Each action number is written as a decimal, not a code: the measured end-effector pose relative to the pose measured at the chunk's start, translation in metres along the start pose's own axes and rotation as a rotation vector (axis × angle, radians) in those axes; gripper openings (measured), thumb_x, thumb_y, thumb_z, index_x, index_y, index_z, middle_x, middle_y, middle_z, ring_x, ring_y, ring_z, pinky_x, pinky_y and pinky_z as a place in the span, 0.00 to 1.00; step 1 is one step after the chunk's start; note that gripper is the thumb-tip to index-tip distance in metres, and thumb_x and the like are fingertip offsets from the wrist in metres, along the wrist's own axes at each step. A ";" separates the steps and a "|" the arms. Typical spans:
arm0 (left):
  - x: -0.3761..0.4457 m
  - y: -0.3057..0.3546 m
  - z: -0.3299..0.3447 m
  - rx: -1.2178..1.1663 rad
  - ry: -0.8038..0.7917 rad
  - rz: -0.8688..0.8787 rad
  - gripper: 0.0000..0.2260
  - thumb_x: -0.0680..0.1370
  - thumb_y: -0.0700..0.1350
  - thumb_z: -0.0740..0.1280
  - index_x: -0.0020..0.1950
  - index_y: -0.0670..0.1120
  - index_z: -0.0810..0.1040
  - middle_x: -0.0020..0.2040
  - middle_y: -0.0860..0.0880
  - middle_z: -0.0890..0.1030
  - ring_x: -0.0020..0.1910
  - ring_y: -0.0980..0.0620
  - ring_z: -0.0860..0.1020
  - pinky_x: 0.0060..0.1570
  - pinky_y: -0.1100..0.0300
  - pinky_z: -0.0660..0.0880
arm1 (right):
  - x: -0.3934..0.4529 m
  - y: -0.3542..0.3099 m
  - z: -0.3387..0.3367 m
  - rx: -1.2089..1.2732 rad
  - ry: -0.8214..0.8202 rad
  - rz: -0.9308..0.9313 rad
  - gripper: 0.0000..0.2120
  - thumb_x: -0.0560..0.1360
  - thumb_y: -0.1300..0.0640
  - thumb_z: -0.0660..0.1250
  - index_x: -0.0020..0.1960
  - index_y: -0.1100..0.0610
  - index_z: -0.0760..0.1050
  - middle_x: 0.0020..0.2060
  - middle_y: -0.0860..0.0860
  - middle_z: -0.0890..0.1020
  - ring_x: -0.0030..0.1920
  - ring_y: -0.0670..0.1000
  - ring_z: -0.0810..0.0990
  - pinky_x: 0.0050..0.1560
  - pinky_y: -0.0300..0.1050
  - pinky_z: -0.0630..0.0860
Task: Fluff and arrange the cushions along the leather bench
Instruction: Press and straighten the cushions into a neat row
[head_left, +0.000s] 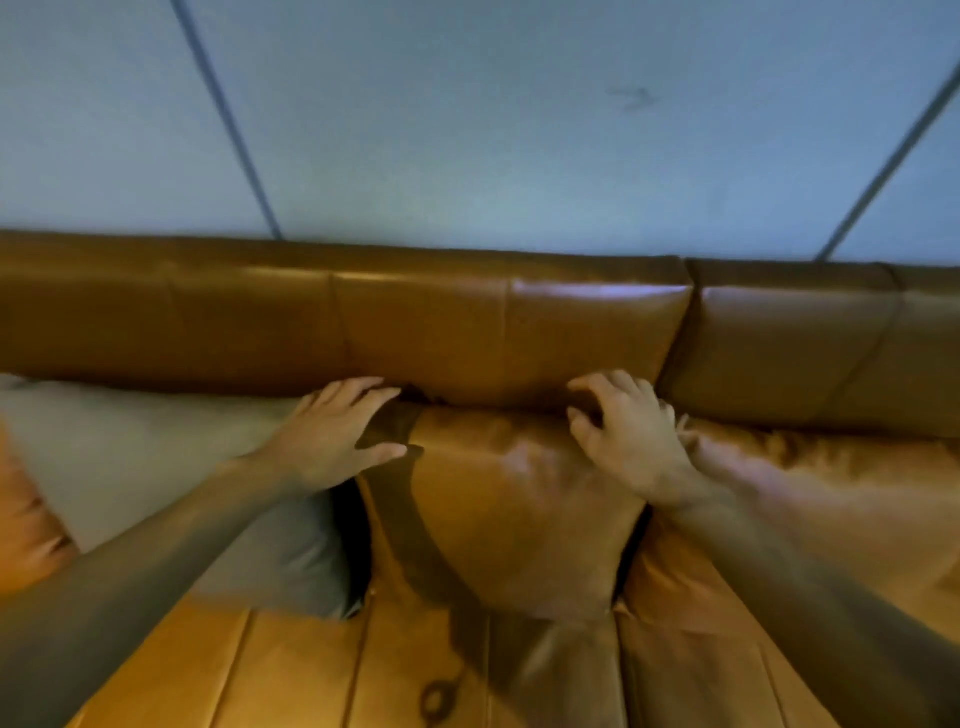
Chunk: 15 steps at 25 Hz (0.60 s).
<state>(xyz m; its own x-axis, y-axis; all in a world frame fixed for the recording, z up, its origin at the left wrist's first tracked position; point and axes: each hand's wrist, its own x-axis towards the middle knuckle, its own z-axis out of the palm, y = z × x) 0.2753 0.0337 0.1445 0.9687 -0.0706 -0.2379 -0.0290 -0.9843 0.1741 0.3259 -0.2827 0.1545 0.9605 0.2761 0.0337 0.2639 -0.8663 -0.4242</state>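
A tan leather cushion (519, 509) leans against the backrest of the brown leather bench (415, 322), in the middle of the view. My left hand (337, 436) rests at the cushion's top left corner with fingers spread. At its top right corner my right hand (623, 436) has its fingers curled over the top edge. A grey cushion (156, 467) lies to the left, partly under my left forearm. Another tan cushion (831, 499) leans at the right, behind my right forearm. The frame is motion-blurred.
An orange cushion (26, 525) shows at the far left edge. The bench seat (311, 670) runs along the bottom, with a dark ring mark near the middle. A pale blue panelled wall (467, 130) rises behind the backrest.
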 end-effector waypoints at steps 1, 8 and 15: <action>-0.008 -0.025 -0.004 -0.009 0.061 -0.034 0.39 0.71 0.73 0.54 0.78 0.56 0.52 0.79 0.53 0.54 0.77 0.48 0.53 0.73 0.46 0.55 | 0.004 -0.016 0.009 -0.003 -0.064 -0.053 0.20 0.79 0.45 0.60 0.70 0.45 0.67 0.69 0.48 0.69 0.71 0.53 0.64 0.70 0.60 0.60; -0.024 -0.146 -0.002 0.063 -0.175 -0.176 0.53 0.65 0.73 0.67 0.79 0.57 0.41 0.81 0.53 0.44 0.79 0.47 0.41 0.73 0.32 0.47 | 0.034 -0.092 0.075 -0.055 -0.434 -0.106 0.41 0.71 0.32 0.65 0.77 0.45 0.53 0.75 0.48 0.60 0.75 0.55 0.58 0.72 0.62 0.55; 0.003 -0.171 0.013 0.098 -0.138 -0.167 0.54 0.61 0.72 0.72 0.77 0.59 0.45 0.77 0.48 0.56 0.77 0.41 0.51 0.67 0.24 0.51 | 0.057 -0.120 0.117 -0.266 -0.490 -0.097 0.54 0.64 0.30 0.70 0.78 0.46 0.44 0.76 0.50 0.59 0.75 0.58 0.57 0.71 0.72 0.50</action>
<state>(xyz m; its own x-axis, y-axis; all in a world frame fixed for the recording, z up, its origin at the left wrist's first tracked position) 0.2798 0.1993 0.1012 0.9194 0.0795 -0.3852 0.0985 -0.9947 0.0297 0.3392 -0.1147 0.1016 0.7945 0.4658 -0.3896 0.4228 -0.8849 -0.1955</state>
